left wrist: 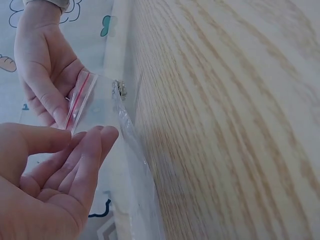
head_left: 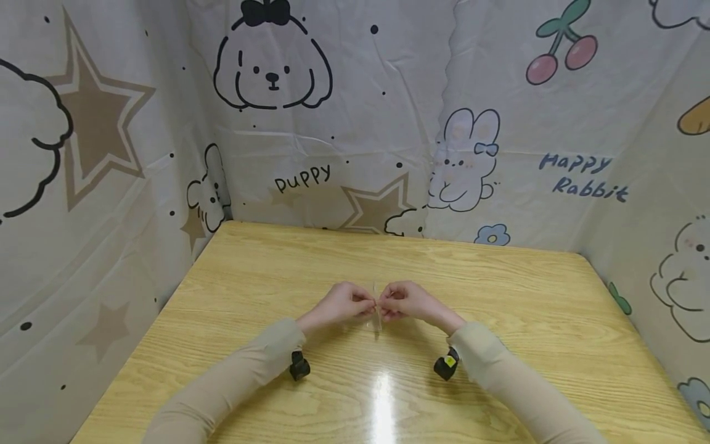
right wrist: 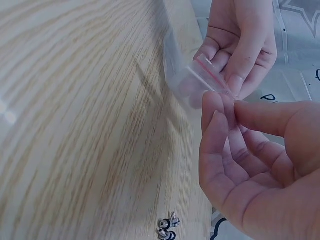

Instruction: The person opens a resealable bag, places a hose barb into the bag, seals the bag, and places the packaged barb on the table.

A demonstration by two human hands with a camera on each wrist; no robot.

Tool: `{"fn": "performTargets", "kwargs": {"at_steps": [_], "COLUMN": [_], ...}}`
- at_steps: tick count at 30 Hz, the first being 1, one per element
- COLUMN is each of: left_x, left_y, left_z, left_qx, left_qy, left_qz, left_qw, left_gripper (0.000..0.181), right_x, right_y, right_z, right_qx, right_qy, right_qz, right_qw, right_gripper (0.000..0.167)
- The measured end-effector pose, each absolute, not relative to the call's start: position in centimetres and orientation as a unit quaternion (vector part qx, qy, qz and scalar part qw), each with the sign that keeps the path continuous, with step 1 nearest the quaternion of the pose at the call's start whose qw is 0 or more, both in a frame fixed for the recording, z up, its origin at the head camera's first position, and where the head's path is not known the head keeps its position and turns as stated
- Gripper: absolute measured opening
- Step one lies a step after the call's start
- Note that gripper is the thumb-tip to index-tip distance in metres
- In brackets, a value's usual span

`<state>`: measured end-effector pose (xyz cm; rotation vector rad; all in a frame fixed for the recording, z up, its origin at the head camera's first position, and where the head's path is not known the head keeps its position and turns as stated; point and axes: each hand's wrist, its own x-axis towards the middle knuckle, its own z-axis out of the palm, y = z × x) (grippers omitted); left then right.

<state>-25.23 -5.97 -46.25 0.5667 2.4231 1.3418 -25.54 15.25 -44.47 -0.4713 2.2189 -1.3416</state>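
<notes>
Whether small metal parts (right wrist: 167, 226) lie inside the clear bag (right wrist: 187, 86) cannot be told; its red-striped mouth (left wrist: 80, 98) is pinched by the left hand (head_left: 350, 302) and right hand (head_left: 408, 300) above the worktop (head_left: 266, 265).

The head camera looks forward and down from behind the left hand (head_left: 350, 300) and the right hand (head_left: 403, 299), farther away. Wrist cameras (head_left: 299, 367), close by, face the opposite hand; both see the bag (right wrist: 186, 82).
</notes>
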Motion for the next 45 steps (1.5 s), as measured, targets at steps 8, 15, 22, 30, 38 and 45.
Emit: {"fn": "performTargets", "kwargs": {"at_steps": [8,15,22,30,38,45], "left_x": [-25.13,-25.19,-25.08,-24.96,-24.87,-24.94], "left_y": [-5.79,-5.74,-5.49,-5.28,-5.11,-5.14], "left_z": [-45.92,-45.84,-45.85,-45.78,-45.9,-46.06], "left_qx": [0.158,0.163,0.169,0.168,0.171,0.174], "left_qy": [0.832,0.832,0.832,0.832,0.82,0.817], "left_qz": [0.499,0.501,0.5,0.497,0.512,0.514], "left_qw": [0.183,0.173,0.171,0.181,0.189,0.194], "left_gripper": [0.024,0.02,0.019,0.022,0.022,0.02], "right_x": [-25.42,-25.63,-25.32,-25.06,-25.19,-25.36], "right_y": [15.09,15.04,14.97,14.52,14.66,14.84], "right_z": [-44.36,-44.6,-44.5,-44.07,-44.34,-44.66], "right_qx": [-0.174,-0.175,-0.19,-0.182,-0.178,-0.17], "right_qy": [0.816,0.825,0.862,0.866,0.857,0.851], "right_qz": [-0.487,-0.477,-0.431,-0.433,-0.449,-0.462], "right_qw": [0.257,0.249,0.189,0.169,0.177,0.182], "right_gripper": [0.021,0.021,0.017,0.017,0.019,0.02]}}
